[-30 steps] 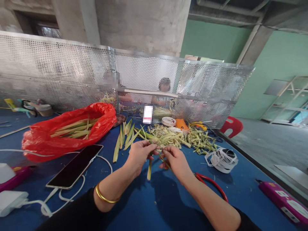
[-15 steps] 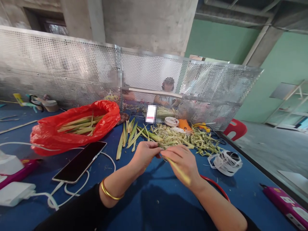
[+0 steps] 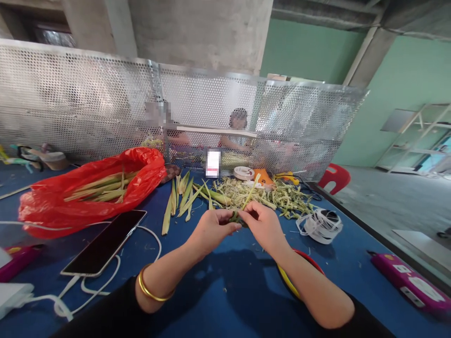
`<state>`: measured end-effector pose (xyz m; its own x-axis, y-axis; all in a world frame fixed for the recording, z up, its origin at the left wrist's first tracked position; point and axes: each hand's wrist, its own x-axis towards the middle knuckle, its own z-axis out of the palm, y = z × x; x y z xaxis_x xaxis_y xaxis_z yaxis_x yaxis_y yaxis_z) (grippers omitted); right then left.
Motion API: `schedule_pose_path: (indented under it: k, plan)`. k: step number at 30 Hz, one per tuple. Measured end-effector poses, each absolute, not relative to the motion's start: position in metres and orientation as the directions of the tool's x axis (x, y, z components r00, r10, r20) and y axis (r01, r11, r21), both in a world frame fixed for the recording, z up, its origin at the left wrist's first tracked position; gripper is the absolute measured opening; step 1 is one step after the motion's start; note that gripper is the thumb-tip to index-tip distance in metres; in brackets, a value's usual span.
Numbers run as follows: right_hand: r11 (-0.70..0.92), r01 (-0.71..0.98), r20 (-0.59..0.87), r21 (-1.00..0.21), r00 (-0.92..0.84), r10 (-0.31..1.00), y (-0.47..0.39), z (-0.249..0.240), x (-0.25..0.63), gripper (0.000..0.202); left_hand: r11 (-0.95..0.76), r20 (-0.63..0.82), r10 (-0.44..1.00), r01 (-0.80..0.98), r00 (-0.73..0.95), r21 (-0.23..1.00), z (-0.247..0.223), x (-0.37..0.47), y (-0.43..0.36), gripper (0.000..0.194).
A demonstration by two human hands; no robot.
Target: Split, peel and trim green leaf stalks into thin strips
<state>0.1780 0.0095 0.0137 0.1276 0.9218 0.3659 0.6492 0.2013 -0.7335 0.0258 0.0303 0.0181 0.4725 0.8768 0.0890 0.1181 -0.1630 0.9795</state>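
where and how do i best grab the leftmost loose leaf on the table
Probably the leaf by its near end, coming from the near side with the left hand once free: that end points toward you, clear of the other leaves, while its far end crowds them.

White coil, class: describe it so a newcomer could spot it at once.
On the blue table, find the heap of green shreds beyond the right hand. Right of that heap sits the white coil, loosely looped, unlike the compact white roll behind the heap.
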Motion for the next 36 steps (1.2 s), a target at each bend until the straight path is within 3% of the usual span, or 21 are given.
schedule_pose_path:
  k: [4, 6, 11, 14, 17, 20, 24, 27, 29, 32, 36]
  plan:
    - [0.194, 0.618, 0.35, -0.762, 0.14, 0.926, 0.009, 0.012, 0.174, 0.027, -0.017, -0.034, 0.952, 0.165, 0.305, 0.986, 0.01, 0.028, 0.031, 0.029]
    - [0.19, 0.614, 0.341, -0.766, 0.138, 0.93, 0.01, 0.012, 0.173, 0.028, 0.022, -0.057, 0.961, 0.132, 0.269, 0.991, 0.01, 0.028, 0.031, 0.026]
    - [0.278, 0.581, 0.248, -0.765, -0.133, 0.96, 0.011, 0.019, 0.185, 0.013, 0.084, -0.081, 0.978, -0.009, 0.194, 0.996, 0.018, 0.025, 0.034, 0.019]
    - [0.343, 0.632, 0.245, -0.695, -0.24, 0.939, 0.008, 0.028, 0.2, 0.007, 0.136, -0.127, 0.978, -0.045, 0.166, 0.99, 0.022, 0.02, 0.038, 0.021]
    - [0.394, 0.632, 0.294, -0.667, -0.263, 0.919, 0.002, 0.04, 0.213, 0.019, 0.164, -0.155, 0.976, -0.052, 0.15, 0.985, 0.023, 0.017, 0.041, 0.022]
    - [0.371, 0.511, 0.207, -0.776, -0.35, 0.914, -0.005, 0.048, 0.22, 0.024, 0.139, -0.133, 0.98, -0.037, 0.146, 0.99, 0.023, 0.017, 0.041, 0.021]
    - [0.258, 0.198, 0.138, -0.946, -0.473, 0.87, -0.009, 0.047, 0.215, 0.022, 0.114, -0.106, 0.976, -0.035, 0.191, 0.993, 0.024, 0.018, 0.038, 0.016]
    - [0.339, 0.125, 0.269, -0.932, -0.386, 0.882, -0.008, 0.039, 0.202, 0.018, 0.127, -0.11, 0.974, -0.077, 0.197, 0.989, 0.024, 0.019, 0.038, 0.013]
    - [0.483, 0.228, 0.435, -0.845, -0.231, 0.87, -0.008, 0.035, 0.193, 0.011, 0.121, -0.099, 0.973, -0.095, 0.207, 0.988, 0.024, 0.019, 0.039, 0.012]
    - [0.627, 0.338, 0.658, -0.702, -0.029, 0.752, -0.009, 0.032, 0.183, 0.01, 0.112, -0.086, 0.968, -0.1, 0.235, 0.989, 0.022, 0.02, 0.038, 0.012]
    - [0.613, 0.144, 0.629, -0.776, 0.129, 0.766, -0.01, 0.025, 0.176, 0.017, 0.129, -0.111, 0.968, -0.064, 0.226, 0.99, 0.021, 0.022, 0.035, 0.016]
